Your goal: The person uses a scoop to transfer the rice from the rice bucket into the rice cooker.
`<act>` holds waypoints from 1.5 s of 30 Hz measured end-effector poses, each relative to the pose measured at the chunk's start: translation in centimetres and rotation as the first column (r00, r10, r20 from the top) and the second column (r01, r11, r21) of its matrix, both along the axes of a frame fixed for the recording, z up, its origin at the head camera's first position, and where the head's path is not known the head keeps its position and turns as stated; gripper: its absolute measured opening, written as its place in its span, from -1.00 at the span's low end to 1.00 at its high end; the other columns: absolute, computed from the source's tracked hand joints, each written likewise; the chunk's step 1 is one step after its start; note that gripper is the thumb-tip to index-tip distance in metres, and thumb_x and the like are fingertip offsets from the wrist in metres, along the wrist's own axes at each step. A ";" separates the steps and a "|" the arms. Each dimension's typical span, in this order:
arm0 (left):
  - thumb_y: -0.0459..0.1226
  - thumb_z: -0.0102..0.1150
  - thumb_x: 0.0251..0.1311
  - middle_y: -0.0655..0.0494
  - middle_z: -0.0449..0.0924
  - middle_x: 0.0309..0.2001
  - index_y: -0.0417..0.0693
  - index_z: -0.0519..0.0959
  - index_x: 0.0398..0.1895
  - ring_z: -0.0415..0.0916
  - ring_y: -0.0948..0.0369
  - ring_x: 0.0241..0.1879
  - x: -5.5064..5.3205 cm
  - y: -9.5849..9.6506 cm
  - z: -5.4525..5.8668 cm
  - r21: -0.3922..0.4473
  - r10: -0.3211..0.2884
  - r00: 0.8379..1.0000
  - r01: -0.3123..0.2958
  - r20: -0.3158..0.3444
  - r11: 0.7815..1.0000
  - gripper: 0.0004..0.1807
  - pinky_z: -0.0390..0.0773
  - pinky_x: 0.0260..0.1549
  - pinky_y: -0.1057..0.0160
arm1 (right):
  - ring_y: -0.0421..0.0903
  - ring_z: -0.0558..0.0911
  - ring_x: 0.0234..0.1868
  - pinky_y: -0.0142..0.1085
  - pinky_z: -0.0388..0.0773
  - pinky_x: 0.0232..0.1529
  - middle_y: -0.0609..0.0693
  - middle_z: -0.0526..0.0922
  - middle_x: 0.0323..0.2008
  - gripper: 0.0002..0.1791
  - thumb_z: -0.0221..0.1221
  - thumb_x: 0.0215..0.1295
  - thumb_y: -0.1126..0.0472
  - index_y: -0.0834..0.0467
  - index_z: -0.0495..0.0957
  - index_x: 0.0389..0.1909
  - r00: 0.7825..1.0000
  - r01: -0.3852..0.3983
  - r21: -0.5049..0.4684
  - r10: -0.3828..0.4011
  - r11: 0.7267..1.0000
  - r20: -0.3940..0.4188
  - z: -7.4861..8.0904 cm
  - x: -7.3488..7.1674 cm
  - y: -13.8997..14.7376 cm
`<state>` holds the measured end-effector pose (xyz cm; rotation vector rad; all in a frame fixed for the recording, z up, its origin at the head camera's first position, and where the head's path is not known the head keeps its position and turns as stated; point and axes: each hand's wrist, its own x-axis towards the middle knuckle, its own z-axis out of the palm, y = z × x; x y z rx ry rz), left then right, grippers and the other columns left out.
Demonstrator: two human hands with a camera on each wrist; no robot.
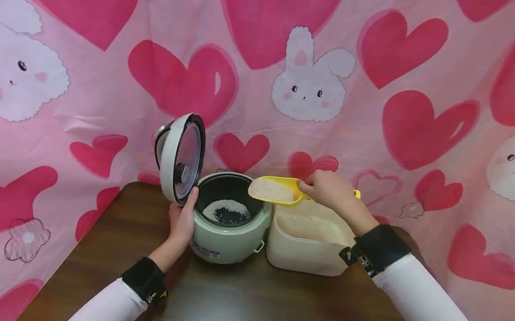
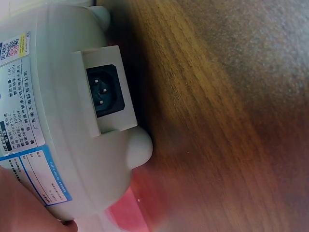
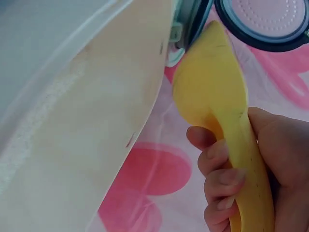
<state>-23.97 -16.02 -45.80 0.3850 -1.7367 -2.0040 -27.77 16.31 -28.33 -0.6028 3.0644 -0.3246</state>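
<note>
A pale green rice cooker [image 1: 224,241] stands with its lid [image 1: 183,160] raised on the left. White rice [image 1: 227,210] lies in its dark inner pot, with some of the dark bottom showing. My left hand [image 1: 180,221] holds the cooker's side by the hinge, thumb up along the rim; its other fingers are mostly hidden behind. In the left wrist view, part of that hand lies against the cooker's labelled back [image 2: 63,111]. My right hand [image 1: 330,192] grips the handle of a yellow scoop [image 3: 212,82]. The scoop, heaped with rice, tips over the pot's right rim.
A cream rice bin [image 1: 306,256], open at the top with rice inside, stands close against the cooker's right side. Both rest on a dark wooden table [image 1: 241,307]. A pink cloth [image 1: 261,124] with hearts and rabbits hangs right behind.
</note>
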 end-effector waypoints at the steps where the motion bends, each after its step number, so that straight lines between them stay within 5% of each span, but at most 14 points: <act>1: 0.08 0.15 0.46 -0.25 0.54 0.29 -0.31 0.52 0.29 0.43 0.01 0.26 0.0 0.0 0.1 0.000 -0.004 1.000 0.004 0.000 1.000 -0.35 0.24 0.43 0.05 | -0.06 0.28 -0.70 -0.31 0.15 -0.63 -0.06 0.28 -0.76 -0.42 0.16 0.48 -0.05 0.07 0.43 -0.78 1.000 0.001 0.014 0.000 1.000 -0.011 0.2 0.0 -0.3; 17: 0.06 0.16 0.45 -0.24 0.54 0.29 -0.32 0.51 0.28 0.43 0.03 0.27 -0.3 0.1 0.0 0.014 0.000 1.000 0.000 0.002 1.000 -0.36 0.24 0.44 0.08 | -0.02 0.38 -0.66 -0.24 0.32 -0.59 -0.02 0.32 -0.75 -0.45 0.18 0.41 -0.06 0.11 0.37 -0.76 0.960 0.026 0.161 0.020 0.987 -0.278 1.0 0.0 -4.5; 30: 0.07 0.13 0.48 -0.19 0.52 0.33 -0.28 0.49 0.33 0.40 0.04 0.29 -0.1 -0.1 0.0 0.002 -0.021 1.000 0.021 0.015 1.000 -0.36 0.21 0.47 0.05 | 0.04 0.47 -0.59 -0.22 0.40 -0.59 0.00 0.36 -0.70 -0.41 0.24 0.41 -0.20 0.12 0.42 -0.67 0.942 0.078 0.230 0.003 0.970 -0.335 0.6 0.1 -6.2; 39: 0.09 0.13 0.47 -0.17 0.53 0.33 -0.26 0.49 0.34 0.41 0.03 0.30 -0.3 -0.2 0.0 -0.011 -0.024 0.999 0.024 0.024 1.000 -0.34 0.22 0.47 0.05 | 0.06 0.49 -0.60 -0.18 0.49 -0.59 0.03 0.42 -0.69 -0.41 0.27 0.37 -0.26 0.13 0.48 -0.61 0.908 0.079 0.248 0.033 0.966 -0.418 0.2 0.1 -6.7; 45: 0.07 0.11 0.49 -0.17 0.48 0.38 -0.26 0.45 0.38 0.37 0.01 0.35 -0.2 -0.1 0.0 0.006 -0.038 0.999 0.038 0.019 0.999 -0.34 0.17 0.50 0.04 | 0.10 0.58 -0.50 -0.12 0.60 -0.51 0.08 0.52 -0.59 -0.46 0.30 0.34 -0.26 0.20 0.60 -0.36 0.885 0.063 0.216 0.045 0.974 -0.463 -0.2 0.2 -6.8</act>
